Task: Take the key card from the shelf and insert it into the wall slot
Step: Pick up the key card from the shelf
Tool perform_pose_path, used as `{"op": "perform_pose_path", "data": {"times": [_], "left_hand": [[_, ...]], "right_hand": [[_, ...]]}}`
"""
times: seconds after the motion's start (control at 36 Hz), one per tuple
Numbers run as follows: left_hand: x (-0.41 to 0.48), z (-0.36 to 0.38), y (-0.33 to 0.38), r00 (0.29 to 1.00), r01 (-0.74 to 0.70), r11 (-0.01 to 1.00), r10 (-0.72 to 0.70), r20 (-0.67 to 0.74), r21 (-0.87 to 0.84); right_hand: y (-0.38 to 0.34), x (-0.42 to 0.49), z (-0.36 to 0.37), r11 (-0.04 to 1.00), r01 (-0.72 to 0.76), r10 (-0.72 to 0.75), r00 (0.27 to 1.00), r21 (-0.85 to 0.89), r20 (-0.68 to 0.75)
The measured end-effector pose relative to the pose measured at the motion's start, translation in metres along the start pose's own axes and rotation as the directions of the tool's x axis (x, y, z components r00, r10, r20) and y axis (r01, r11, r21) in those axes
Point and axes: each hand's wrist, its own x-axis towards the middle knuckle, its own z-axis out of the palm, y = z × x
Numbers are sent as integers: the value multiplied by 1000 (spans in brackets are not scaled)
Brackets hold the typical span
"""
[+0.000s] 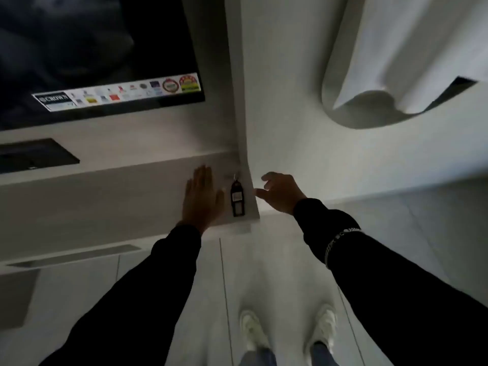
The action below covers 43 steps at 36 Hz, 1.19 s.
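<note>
The small dark rectangular key card with a pale label and a metal ring at its far end [237,198] lies flat on the pale grey shelf [105,196], close to the shelf's right end and just short of its right front corner, its long side running from the front edge toward the wall; nothing holds it. The left hand [202,198] lies just beside the card on its left, palm down, fingers straight and pressed together, apart from the card by a thin gap; whether the palm rests on the shelf or hovers just over it cannot be told. The right hand [281,192] is past the shelf's right end, near the card but not touching it, fingers loosely curled and parted from the thumb, empty. Both arms wear black sleeves; a silver chain bracelet [336,240] circles the right forearm. Above the shelf's left part hangs a dark screen with a strip of coloured stickers along its lower edge [118,95]; a flat black box [34,155] sits at the shelf's back left. Below, two white shoes [287,331] stand on the pale floor.
</note>
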Motion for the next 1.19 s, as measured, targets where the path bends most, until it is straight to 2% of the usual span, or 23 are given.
{"op": "perform_pose_path", "data": {"times": [0.11, 0.33, 0.47, 0.56, 0.61, 0.67, 0.78, 0.83, 0.97, 1.06, 1.11, 1.19], "left_hand": [[4, 19, -20, 993, 15, 996, -25, 114, 83], [13, 29, -28, 997, -37, 994, 30, 70, 107], [18, 30, -29, 998, -47, 990, 42, 42, 129], [20, 30, -29, 998, -58, 990, 53, 45, 127], [21, 31, -29, 998, -61, 990, 56, 42, 125], [21, 30, -28, 997, -64, 990, 60, 40, 125], [20, 29, -24, 988, -141, 980, 130, 88, 139], [16, 29, -15, 972, -211, 967, 192, 137, 141], [-13, 37, 27, 911, -374, 922, 344, 228, 103], [-25, 40, 60, 878, -415, 910, 400, 264, 3], [-30, 38, 86, 873, -417, 904, 427, 236, -93], [-36, 30, 130, 901, -387, 896, 418, 115, -218]], "right_hand": [[-11, 9, 30, 990, -90, 93, 996, 110, -18], [-16, 21, 52, 977, -166, 180, 979, 134, -98], [-6, 24, 41, 991, -136, 137, 982, 14, -132], [-3, 17, 31, 985, -146, 157, 981, 93, -116], [0, 11, 25, 931, -195, 228, 971, 308, -76], [1, 4, 19, 831, -240, 280, 960, 502, -5], [5, -14, 6, 649, -270, 265, 957, 711, 120], [9, -26, -3, 587, -272, 242, 958, 763, 156], [22, -61, -35, 514, -250, 227, 962, 821, 151], [34, -85, -58, 463, -243, 238, 961, 853, 144], [44, -102, -73, 413, -227, 251, 959, 882, 129], [61, -128, -98, 342, -189, 277, 956, 920, 94]]}}
